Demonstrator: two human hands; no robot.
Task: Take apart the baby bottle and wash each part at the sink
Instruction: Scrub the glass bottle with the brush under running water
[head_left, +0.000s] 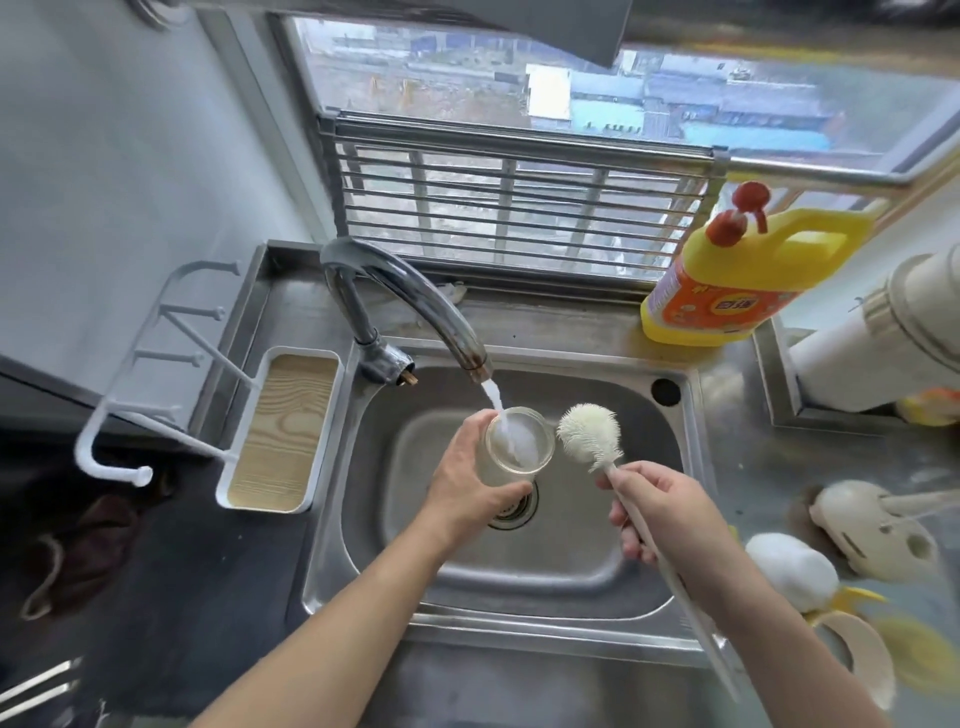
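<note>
My left hand (470, 475) grips the clear bottle body (517, 441) over the steel sink (649, 519), mouth up under the faucet (415, 306). Water runs from the spout into the bottle. My right hand (662, 512) holds the long handle of a white bottle brush (589, 431), whose bristle head sits just right of the bottle's mouth, outside it. On the counter to the right lie other cream and white bottle parts: a handled collar (878, 530), a white cap (795, 569) and a ring (862, 660).
A yellow detergent jug (737, 275) with a red pump stands behind the sink at the right. A white tray with a wood-grain base (283, 431) and a white hook rack (156, 364) sit left of the sink. A white appliance (893, 332) is at the far right.
</note>
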